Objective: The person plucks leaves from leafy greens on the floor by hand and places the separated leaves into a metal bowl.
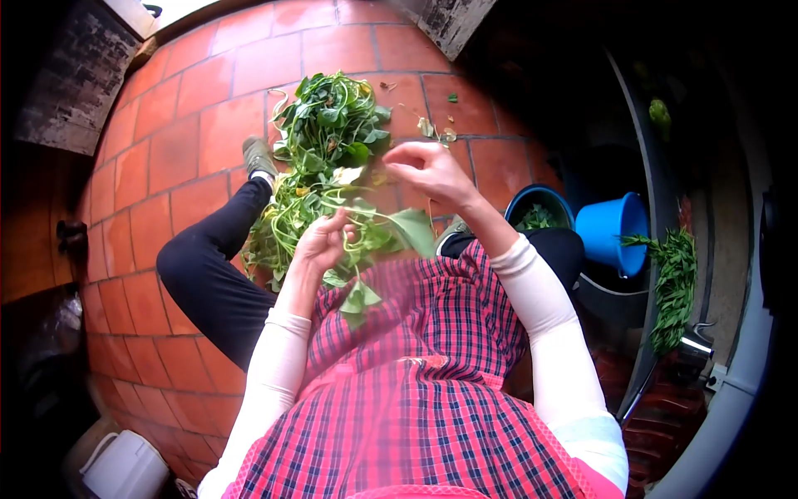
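Observation:
A leafy green stem (411, 230) with broad leaves is held in my left hand (327, 239), fingers closed round it above my lap. One of its leaves hangs over the checked apron (440, 333). To the right and higher up, my right hand (432, 173) is raised with fingers bent and thumb and fingertips close together; what is between them, if anything, is too small to make out. Beyond my hands, a heap of leafy vines (328, 116) lies on the tiles, and more stems (278, 229) lie beside my left hand.
On the right stand a dark-blue rimmed bucket with greens (540, 216) and a bright blue bucket (611, 234). A bunch of leaves (673, 287) lies near a tap (697, 345). Loose scraps (428, 127) dot the red tiles (179, 154). A white bin (129, 467) stands lower left.

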A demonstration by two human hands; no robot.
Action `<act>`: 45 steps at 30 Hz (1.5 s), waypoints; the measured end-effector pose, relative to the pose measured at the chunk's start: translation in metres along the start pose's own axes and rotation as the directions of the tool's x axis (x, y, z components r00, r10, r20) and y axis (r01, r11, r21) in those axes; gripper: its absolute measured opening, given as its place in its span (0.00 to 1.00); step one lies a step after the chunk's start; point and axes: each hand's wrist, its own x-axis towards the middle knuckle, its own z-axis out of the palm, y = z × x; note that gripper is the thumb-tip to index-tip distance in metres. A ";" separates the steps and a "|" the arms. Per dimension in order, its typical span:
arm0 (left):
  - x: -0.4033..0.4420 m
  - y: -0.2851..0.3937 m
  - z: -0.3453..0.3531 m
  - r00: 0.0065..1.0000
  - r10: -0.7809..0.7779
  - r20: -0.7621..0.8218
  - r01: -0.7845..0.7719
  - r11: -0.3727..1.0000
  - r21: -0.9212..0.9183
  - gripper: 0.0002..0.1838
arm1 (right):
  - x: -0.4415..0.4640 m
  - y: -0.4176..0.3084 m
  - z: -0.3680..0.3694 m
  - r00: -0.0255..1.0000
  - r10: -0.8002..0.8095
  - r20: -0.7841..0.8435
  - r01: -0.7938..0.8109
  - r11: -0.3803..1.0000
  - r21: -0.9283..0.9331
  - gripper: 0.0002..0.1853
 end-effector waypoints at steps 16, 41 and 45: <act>-0.005 0.004 0.007 0.950 0.148 -0.277 -0.145 0.989 0.031 0.15 | -0.047 0.013 0.076 0.914 -0.406 -0.016 0.401 0.907 -0.128 0.14; 0.010 0.007 -0.026 0.985 -0.011 -0.170 -0.043 0.950 -0.308 0.12 | -0.038 0.065 0.097 0.864 0.475 0.167 -0.453 0.589 0.669 0.26; 0.013 0.008 -0.042 0.995 0.026 -0.095 -0.052 0.959 -0.279 0.12 | -0.035 0.052 0.089 0.797 0.511 0.322 -0.584 0.515 0.627 0.19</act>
